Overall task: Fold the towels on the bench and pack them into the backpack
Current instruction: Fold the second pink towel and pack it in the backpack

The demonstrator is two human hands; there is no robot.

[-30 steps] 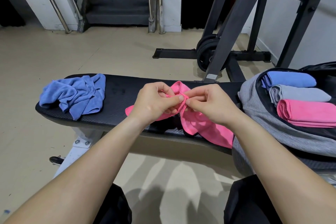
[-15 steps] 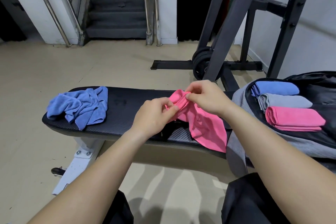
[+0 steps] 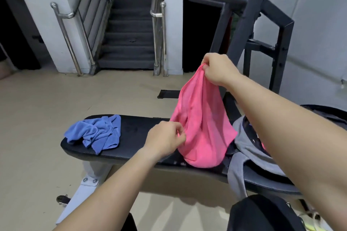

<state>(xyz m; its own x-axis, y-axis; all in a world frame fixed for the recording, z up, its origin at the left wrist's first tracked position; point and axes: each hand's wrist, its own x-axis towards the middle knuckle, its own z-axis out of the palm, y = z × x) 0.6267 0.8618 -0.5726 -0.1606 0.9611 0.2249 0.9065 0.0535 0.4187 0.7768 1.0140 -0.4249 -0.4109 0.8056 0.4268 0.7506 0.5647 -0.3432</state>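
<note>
Head view. The right hand (image 3: 216, 69) is sitting in the upper centre-right of the frame, its fingers curled and pinching the top edge of the pink towel (image 3: 202, 127). The towel is hanging from that pinch as a loose, bunched drape, and its lower end is lying on the black desk (image 3: 135, 133) at centre right.

The left hand (image 3: 165, 140) is sitting lower, at the centre of the frame, with its fingers curled onto the left edge of the pink towel about midway down the drape. Both hands are therefore holding the same towel, one high and one low.

The blue towel (image 3: 97, 133) is lying crumpled and unfolded on the left end of the desk, well apart from the pink towel.

The grey backpack (image 3: 249, 148) is resting on the right end of the desk, just beside the hanging towel. The right forearm is covering most of its opening, so its contents cannot be told.

Behind the desk, a dark staircase (image 3: 129, 33) with steel handrails (image 3: 65, 30) is occupying the upper centre. A dark metal rack (image 3: 244, 24) is standing at upper right. The floor (image 3: 37, 118) is showing beige.
</note>
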